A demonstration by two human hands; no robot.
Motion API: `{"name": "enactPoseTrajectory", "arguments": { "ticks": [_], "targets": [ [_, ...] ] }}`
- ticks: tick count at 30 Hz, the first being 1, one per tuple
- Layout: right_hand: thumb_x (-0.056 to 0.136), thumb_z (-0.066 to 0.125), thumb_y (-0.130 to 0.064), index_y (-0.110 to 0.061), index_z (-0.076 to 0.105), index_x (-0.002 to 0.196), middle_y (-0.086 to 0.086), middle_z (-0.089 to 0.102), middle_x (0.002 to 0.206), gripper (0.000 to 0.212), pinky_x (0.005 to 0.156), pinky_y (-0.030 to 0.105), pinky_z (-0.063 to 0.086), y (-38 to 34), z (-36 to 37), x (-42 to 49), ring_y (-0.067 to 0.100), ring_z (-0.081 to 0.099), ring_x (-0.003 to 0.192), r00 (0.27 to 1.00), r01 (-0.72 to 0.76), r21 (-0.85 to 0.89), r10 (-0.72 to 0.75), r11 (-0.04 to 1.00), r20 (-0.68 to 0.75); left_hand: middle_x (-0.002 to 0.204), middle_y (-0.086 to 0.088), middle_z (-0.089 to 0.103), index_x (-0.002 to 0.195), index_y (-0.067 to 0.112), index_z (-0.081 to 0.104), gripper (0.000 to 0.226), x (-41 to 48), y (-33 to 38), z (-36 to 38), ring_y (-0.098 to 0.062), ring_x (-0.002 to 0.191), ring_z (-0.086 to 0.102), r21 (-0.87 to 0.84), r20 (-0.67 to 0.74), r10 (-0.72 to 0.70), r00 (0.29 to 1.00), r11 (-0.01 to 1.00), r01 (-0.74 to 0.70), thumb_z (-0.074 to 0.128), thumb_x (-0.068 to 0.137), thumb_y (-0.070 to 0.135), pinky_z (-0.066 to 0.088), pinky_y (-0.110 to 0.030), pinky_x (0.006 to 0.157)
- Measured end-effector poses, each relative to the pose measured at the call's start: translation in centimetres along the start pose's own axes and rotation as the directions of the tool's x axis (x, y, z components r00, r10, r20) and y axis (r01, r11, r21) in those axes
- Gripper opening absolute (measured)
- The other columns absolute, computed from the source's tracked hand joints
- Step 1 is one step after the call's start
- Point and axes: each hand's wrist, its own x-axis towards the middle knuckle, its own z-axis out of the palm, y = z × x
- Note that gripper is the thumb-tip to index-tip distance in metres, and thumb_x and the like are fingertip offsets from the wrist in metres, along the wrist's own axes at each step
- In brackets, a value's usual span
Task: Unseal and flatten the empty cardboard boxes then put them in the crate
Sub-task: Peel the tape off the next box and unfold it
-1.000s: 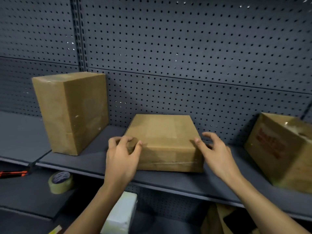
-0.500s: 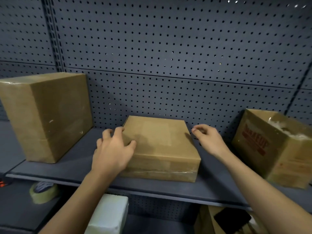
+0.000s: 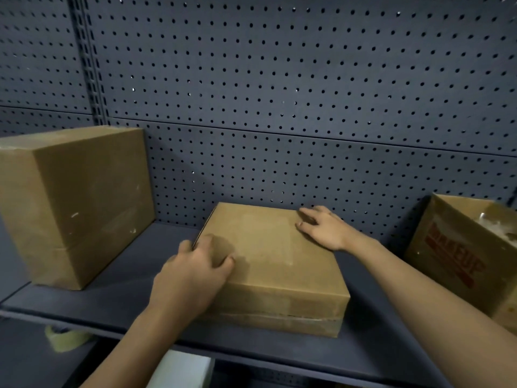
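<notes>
Flat brown cardboard box (image 3: 279, 261), low centre of frame on the dark grey metal shelf (image 3: 112, 303), looks light and stiff to us, best lifted by opposite edges: our left hand (image 3: 190, 278) curls its fingers round the left edge, our right hand (image 3: 324, 229) lies fingers-spread on its far right corner.

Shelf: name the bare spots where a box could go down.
Bare shelf lies between the tall box and the flat box, and along the front edge. Between the flat box and the printed box, the right forearm crosses the gap: crowded.
</notes>
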Motion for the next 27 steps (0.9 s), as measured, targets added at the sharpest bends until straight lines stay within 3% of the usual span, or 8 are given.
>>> {"name": "enactPoseTrajectory", "arguments": {
  "ticks": [4, 9, 13, 17, 23, 24, 25, 27],
  "targets": [
    [0.1, 0.041, -0.053, -0.034, 0.02, 0.156, 0.002, 0.016, 0.163, 0.063, 0.119, 0.046, 0.016, 1.0, -0.5, -0.7, 0.031, 0.015, 0.149, 0.999, -0.04, -0.035, 0.041, 0.999, 0.004, 0.14, -0.001, 0.041, 0.146, 0.036, 0.031, 0.059, 0.9, -0.5, -0.2, -0.031, 0.124, 0.048, -0.003, 0.053, 0.036, 0.998, 0.999, -0.036, 0.034, 0.095, 0.066, 0.04, -0.04, 0.09],
    [0.092, 0.047, -0.066, -0.024, 0.03, 0.155, 0.002, 0.032, 0.143, 0.077, 0.117, 0.043, 0.027, 2.7, -1.4, -2.7, 0.025, 0.031, 0.14, 0.994, -0.105, 0.01, 0.104, 0.994, 0.021, 0.151, 0.006, 0.039, 0.149, 0.046, 0.03, 0.062, 2.9, -1.1, -1.0, -0.026, 0.135, 0.042, -0.013, 0.114, 0.062, 0.992, 0.998, -0.061, 0.038, 0.092, 0.07, 0.038, -0.05, 0.107],
    [0.084, 0.056, -0.07, -0.017, 0.037, 0.152, -0.001, 0.037, 0.122, 0.088, 0.114, 0.035, 0.032, 2.7, -1.6, -5.7, 0.02, 0.04, 0.129, 0.995, -0.097, 0.126, 0.099, 0.987, -0.011, 0.141, 0.009, 0.052, 0.142, 0.046, 0.045, 0.049, 3.3, -0.8, -1.8, -0.025, 0.127, 0.05, 0.023, 0.058, 0.062, 0.996, 0.998, -0.064, 0.051, 0.095, 0.057, 0.044, -0.049, 0.103],
    [0.077, 0.059, -0.074, -0.017, 0.046, 0.146, -0.001, 0.041, 0.121, 0.091, 0.112, 0.036, 0.035, 2.0, -1.6, -8.7, 0.022, 0.04, 0.129, 0.989, -0.115, 0.142, 0.126, 0.983, -0.072, 0.137, 0.009, 0.057, 0.135, 0.046, 0.053, 0.039, 4.1, -1.6, -1.4, -0.025, 0.12, 0.054, -0.058, 0.052, 0.067, 0.996, 0.996, -0.064, 0.054, 0.096, 0.046, 0.047, -0.047, 0.1],
    [0.07, 0.049, -0.089, -0.021, 0.063, 0.111, 0.0, 0.052, 0.114, 0.081, 0.091, 0.043, 0.051, 0.9, -1.7, -13.1, 0.025, 0.055, 0.11, 0.974, -0.187, -0.04, 0.18, 0.982, -0.138, 0.126, 0.005, 0.064, 0.129, 0.043, 0.061, 0.032, 6.2, -1.5, -0.6, -0.017, 0.082, 0.064, -0.175, -0.014, 0.093, 0.996, 0.98, -0.094, 0.051, 0.1, 0.034, 0.056, -0.034, 0.08],
    [0.069, 0.047, -0.09, -0.023, 0.063, 0.104, 0.0, 0.054, 0.111, 0.078, 0.087, 0.042, 0.052, 0.8, -1.8, -13.3, 0.024, 0.056, 0.107, 0.971, -0.199, -0.074, 0.187, 0.977, -0.149, 0.126, 0.003, 0.063, 0.131, 0.04, 0.06, 0.033, 6.5, -1.2, -0.4, -0.019, 0.086, 0.065, -0.196, -0.012, 0.09, 0.996, 0.976, -0.09, 0.051, 0.1, 0.031, 0.054, -0.034, 0.083],
    [0.07, 0.046, -0.09, -0.025, 0.062, 0.097, -0.001, 0.056, 0.107, 0.073, 0.084, 0.042, 0.053, 0.8, -1.9, -13.3, 0.024, 0.057, 0.103, 0.969, -0.206, -0.091, 0.19, 0.974, -0.158, 0.133, -0.001, 0.059, 0.136, 0.037, 0.057, 0.037, 6.7, -1.1, -0.1, -0.025, 0.101, 0.063, -0.208, -0.009, 0.078, 0.997, 0.975, -0.078, 0.051, 0.101, 0.031, 0.05, -0.036, 0.093],
    [0.074, 0.048, -0.085, -0.027, 0.062, 0.094, 0.001, 0.062, 0.105, 0.063, 0.083, 0.041, 0.054, 1.3, -2.1, -12.7, 0.023, 0.059, 0.099, 0.967, -0.19, -0.042, 0.179, 0.981, -0.182, 0.159, -0.011, 0.03, 0.149, 0.037, 0.04, 0.05, 6.6, -0.8, 0.1, -0.037, 0.143, 0.03, -0.194, -0.009, 0.028, 1.0, 0.981, -0.029, 0.05, 0.1, 0.038, 0.028, -0.047, 0.117]
  ]
}}
